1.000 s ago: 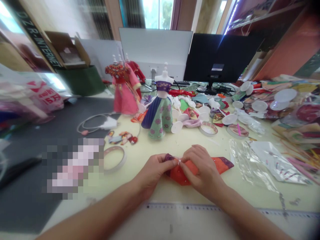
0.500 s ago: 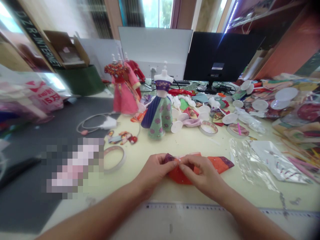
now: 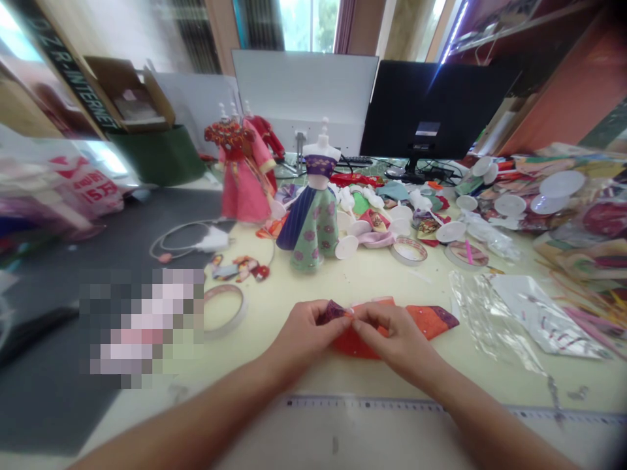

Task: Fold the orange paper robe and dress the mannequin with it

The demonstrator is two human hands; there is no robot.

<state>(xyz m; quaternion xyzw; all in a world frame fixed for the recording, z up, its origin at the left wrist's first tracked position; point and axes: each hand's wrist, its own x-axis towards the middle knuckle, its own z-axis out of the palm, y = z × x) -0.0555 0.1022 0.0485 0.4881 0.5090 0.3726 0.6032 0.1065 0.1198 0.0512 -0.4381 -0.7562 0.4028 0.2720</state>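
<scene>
An orange-red cloth piece (image 3: 357, 343) with purple ends is held low over the pale table, at the centre of the view. My left hand (image 3: 311, 329) pinches its purple corner between thumb and finger. Close against it, my right hand (image 3: 392, 333) pinches the same cloth, the fingertips of both hands nearly touching. A small white bit shows at the fingertips; what it is I cannot make out. Another part of the cloth, an orange flap with a purple tip (image 3: 434, 321), extends past my right hand to the right.
A small mannequin in a green and blue skirt (image 3: 313, 228) stands behind my hands. Tape rolls (image 3: 228, 312) (image 3: 409, 250), a white charger (image 3: 213, 240), clear plastic packets (image 3: 533, 313) and fabric piles surround the work area. A ruler (image 3: 367, 405) lies in front.
The cloth's lower edge between my hands has shifted slightly, and less of it shows beside my left fingers. Both hands keep their pinch in nearly the same place.
</scene>
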